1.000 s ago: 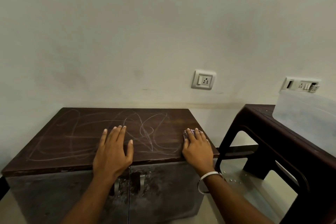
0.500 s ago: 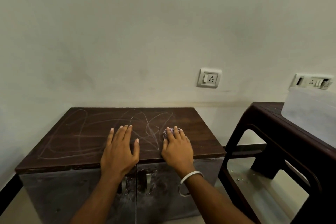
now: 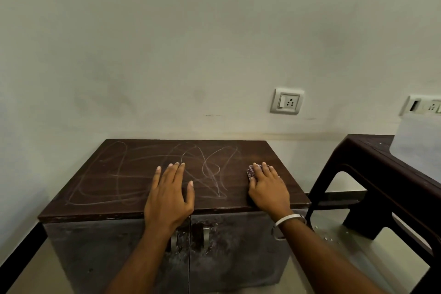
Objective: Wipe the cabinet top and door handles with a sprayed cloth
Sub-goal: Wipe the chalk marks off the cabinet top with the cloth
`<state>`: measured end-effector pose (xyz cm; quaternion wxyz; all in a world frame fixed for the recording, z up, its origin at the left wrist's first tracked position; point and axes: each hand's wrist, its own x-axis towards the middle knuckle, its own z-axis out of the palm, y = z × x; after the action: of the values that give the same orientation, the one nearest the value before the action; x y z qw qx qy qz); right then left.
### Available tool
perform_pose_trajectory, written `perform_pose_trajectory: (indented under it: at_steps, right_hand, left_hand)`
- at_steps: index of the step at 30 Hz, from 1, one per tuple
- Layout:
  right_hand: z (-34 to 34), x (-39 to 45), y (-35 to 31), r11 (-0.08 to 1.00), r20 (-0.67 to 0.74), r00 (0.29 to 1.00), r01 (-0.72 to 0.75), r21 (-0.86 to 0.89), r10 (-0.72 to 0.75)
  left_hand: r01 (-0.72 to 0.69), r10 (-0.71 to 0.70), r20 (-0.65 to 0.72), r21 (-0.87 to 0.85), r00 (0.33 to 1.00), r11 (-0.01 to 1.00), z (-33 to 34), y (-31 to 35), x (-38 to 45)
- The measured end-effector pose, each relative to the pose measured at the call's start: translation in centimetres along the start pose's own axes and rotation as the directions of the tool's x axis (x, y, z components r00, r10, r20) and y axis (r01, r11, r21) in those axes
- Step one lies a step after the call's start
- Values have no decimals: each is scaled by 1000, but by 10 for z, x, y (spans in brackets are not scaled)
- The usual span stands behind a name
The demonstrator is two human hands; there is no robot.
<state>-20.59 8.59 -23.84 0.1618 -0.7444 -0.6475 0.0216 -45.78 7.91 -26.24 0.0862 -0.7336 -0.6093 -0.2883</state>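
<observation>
Flat grip: right hand [image 3: 268, 186] presses cloth [image 3: 250, 171] onto cabinet top [image 3: 133, 174], right side; fingers straight. Left hand [image 3: 170, 194] lies open, bracing at the front edge. I judge top-wiping under way; chalky scrawls remain leftward, handles [image 3: 206, 234] untouched. Next: sweep left.

We have one head-worn wide-angle view, facing forward and slightly down at the cabinet top [image 3: 167, 174] against the wall [image 3: 191, 43], close enough that our forearms enter from below.
</observation>
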Motion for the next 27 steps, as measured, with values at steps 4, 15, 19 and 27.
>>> perform_pose_trajectory:
  at_steps: [4,15,19,27]
  right_hand:
    - [5,2,-16,1000,-1,1000,12,6,-12]
    - [29,12,-58,974,7,976,214,72,-215]
    - [17,25,-23,990,18,991,128,51,-129]
    - [14,31,-20,999,-15,999,40,9,-40]
  left_hand:
    - [-7,7,-3,2,1000,1000,1,0,0]
    - [-5,5,-16,-14,1000,1000,-1,0,0]
    - [-15,14,-27,-40,1000,999,0,-1,0]
    - [-10,9,-21,-18,1000,1000,2,-1,0]
